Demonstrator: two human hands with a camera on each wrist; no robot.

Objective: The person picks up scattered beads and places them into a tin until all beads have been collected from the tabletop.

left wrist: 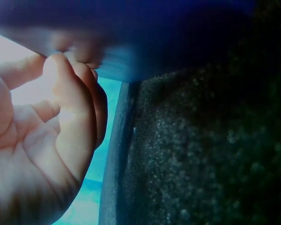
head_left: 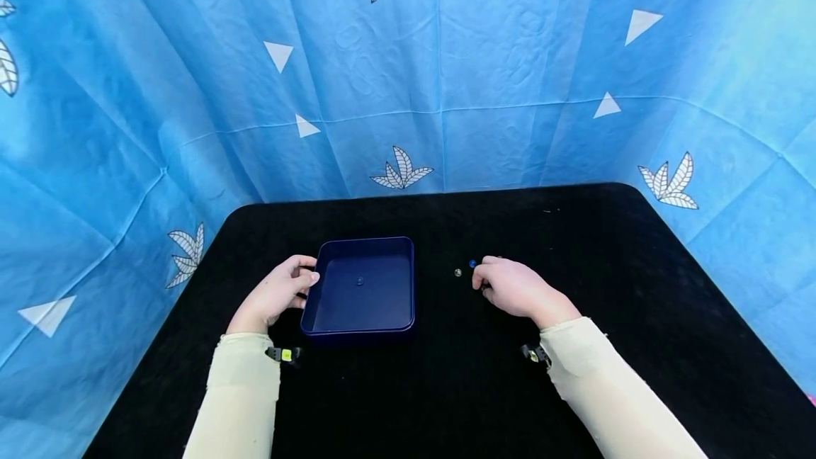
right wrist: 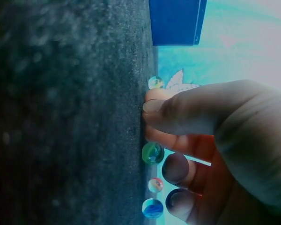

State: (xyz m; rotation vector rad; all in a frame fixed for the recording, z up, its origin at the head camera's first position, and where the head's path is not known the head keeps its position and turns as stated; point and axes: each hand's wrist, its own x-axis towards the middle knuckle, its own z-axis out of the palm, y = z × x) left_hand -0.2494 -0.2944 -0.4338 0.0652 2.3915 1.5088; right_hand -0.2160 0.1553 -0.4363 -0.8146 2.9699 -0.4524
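A dark blue square box stands left of centre with a small marble inside. My left hand rests at its left side, thumb by the rim and fingertips against the outer wall. To the right, my right hand reaches down to the cloth, thumb and index finger together among glass marbles. A blue marble and a yellowish clear marble lie left of its fingers. A green marble sits close beside the index finger. Whether the fingertips pinch a marble I cannot tell.
An orange-red marble and a blue-white marble lie near the curled outer fingers. Black cloth covers the table. Blue curtains with white leaf and triangle prints hang around its back and sides.
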